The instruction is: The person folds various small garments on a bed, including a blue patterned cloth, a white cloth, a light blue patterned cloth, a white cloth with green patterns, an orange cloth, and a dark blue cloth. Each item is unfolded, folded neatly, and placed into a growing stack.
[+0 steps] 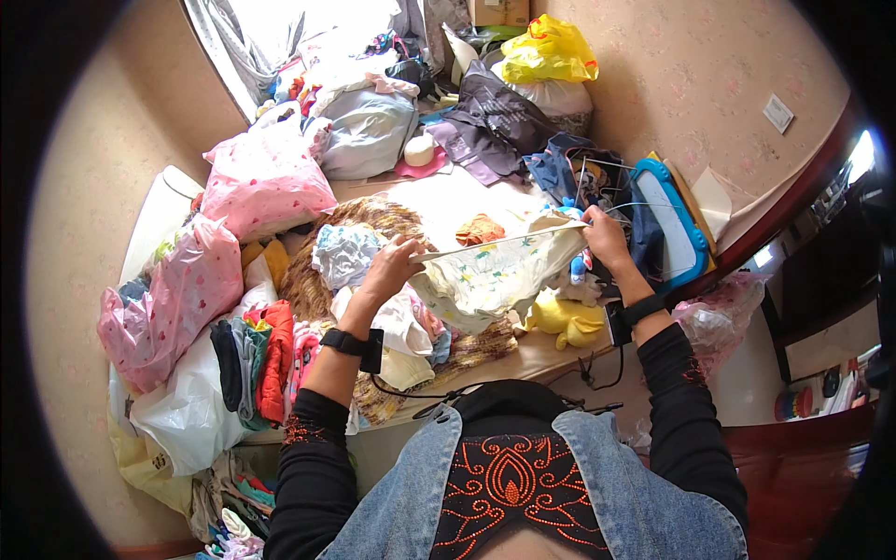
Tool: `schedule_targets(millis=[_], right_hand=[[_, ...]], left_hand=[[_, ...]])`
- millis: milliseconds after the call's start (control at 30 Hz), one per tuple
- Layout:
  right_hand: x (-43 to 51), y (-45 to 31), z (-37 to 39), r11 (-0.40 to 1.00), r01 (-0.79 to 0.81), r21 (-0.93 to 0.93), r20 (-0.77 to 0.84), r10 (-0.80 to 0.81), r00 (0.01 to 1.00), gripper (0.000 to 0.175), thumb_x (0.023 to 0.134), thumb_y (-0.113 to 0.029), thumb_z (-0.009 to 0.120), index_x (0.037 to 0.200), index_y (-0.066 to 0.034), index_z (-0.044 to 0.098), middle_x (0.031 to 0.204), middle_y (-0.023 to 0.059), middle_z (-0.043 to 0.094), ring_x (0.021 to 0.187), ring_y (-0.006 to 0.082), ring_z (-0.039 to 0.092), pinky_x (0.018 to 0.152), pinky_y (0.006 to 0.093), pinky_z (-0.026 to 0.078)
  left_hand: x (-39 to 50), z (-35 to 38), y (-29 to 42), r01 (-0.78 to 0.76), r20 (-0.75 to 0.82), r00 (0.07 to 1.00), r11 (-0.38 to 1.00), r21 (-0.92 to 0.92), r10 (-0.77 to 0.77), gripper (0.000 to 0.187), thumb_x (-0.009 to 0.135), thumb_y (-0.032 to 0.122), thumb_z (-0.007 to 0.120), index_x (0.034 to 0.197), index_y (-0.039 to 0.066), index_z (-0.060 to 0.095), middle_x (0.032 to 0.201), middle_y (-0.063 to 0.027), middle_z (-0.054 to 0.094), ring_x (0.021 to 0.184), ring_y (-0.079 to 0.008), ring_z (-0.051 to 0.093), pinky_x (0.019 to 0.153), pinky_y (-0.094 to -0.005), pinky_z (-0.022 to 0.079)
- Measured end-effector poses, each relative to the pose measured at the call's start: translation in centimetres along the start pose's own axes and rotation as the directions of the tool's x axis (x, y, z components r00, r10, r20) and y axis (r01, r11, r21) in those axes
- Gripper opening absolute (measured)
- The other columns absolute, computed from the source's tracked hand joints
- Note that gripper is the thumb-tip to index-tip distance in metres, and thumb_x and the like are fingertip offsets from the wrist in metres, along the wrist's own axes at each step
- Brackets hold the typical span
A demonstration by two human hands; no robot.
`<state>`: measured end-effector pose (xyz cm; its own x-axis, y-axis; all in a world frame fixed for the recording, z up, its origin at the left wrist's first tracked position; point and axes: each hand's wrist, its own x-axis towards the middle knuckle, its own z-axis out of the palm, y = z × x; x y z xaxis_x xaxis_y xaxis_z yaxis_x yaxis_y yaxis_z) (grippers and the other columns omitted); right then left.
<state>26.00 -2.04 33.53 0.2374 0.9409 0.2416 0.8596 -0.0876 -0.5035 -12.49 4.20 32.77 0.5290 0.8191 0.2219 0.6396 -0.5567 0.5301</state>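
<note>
Between my two hands a pale printed cloth garment is stretched by its upper edge, its lower part hanging loose. My left hand pinches one corner, and my right hand grips the other. Beneath and left of it lie crumpled light clothes and a bunched pale blue-white cloth on a brown mottled knitted piece. An orange cloth lies just beyond the garment. Close below my right hand are a yellow plush toy and a small blue toy.
Pink patterned plastic bags, folded clothes and a white plastic bag crowd the left side. Farther back are a grey bundle, dark garments and a yellow bag. A blue-framed drawing board leans at the right.
</note>
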Motion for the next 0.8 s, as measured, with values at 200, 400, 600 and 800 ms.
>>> schedule_targets(millis=[200, 400, 600, 800], right_hand=[[0.6, 1.3, -0.3, 0.708, -0.156, 0.689, 0.23, -0.01, 0.973, 0.011, 0.084, -0.005, 0.052, 0.094, -0.0046, 0.055, 0.08, -0.0008, 0.056, 0.072, 0.0052, 0.051, 0.063, 0.0213, 0.043], [0.7, 0.5, -0.2, 0.749, -0.213, 0.627, 0.169, 0.136, 0.976, 0.015, 0.084, -0.016, 0.062, 0.091, -0.0052, 0.054, 0.081, 0.0014, 0.058, 0.071, 0.0081, 0.051, 0.064, 0.0227, 0.042], [1.4, 1.1, 3.6, 0.699, -0.291, 0.654, 0.288, 0.126, 0.949, 0.019, 0.081, -0.015, 0.064, 0.093, -0.0028, 0.056, 0.083, 0.0032, 0.061, 0.074, 0.0112, 0.055, 0.067, 0.0261, 0.045], [-0.1, -0.9, 5.6, 0.505, -0.418, 0.755, 0.379, 0.184, 0.907, 0.027, 0.083, -0.021, 0.062, 0.094, 0.0038, 0.058, 0.079, 0.0075, 0.062, 0.067, 0.015, 0.06, 0.054, 0.0278, 0.049]], left_hand=[[-1.9, 0.4, -2.7, 0.017, 0.022, 1.0, 0.974, 0.227, -0.022, 0.016, 0.076, 0.009, 0.06, 0.091, 0.007, 0.059, 0.092, -0.0149, 0.055, 0.087, -0.0357, 0.056, 0.073, -0.0421, 0.046], [-2.2, 2.3, -5.0, 0.302, 0.027, 0.95, 0.891, -0.339, -0.312, 0.013, 0.082, 0.015, 0.057, 0.087, 0.003, 0.059, 0.073, -0.0099, 0.058, 0.07, -0.018, 0.056, 0.066, -0.0319, 0.045], [-0.8, 4.8, -4.0, 0.402, -0.024, 0.85, 0.677, -0.617, -0.526, 0.021, 0.085, 0.018, 0.052, 0.086, -0.002, 0.058, 0.073, -0.0038, 0.057, 0.067, -0.0112, 0.05, 0.06, -0.0277, 0.042], [0.2, 5.8, -1.5, 0.447, 0.174, 0.828, 0.438, -0.78, -0.533, 0.016, 0.083, 0.015, 0.051, 0.091, 0.003, 0.058, 0.074, -0.0005, 0.055, 0.06, -0.0097, 0.052, 0.052, -0.0231, 0.044]])
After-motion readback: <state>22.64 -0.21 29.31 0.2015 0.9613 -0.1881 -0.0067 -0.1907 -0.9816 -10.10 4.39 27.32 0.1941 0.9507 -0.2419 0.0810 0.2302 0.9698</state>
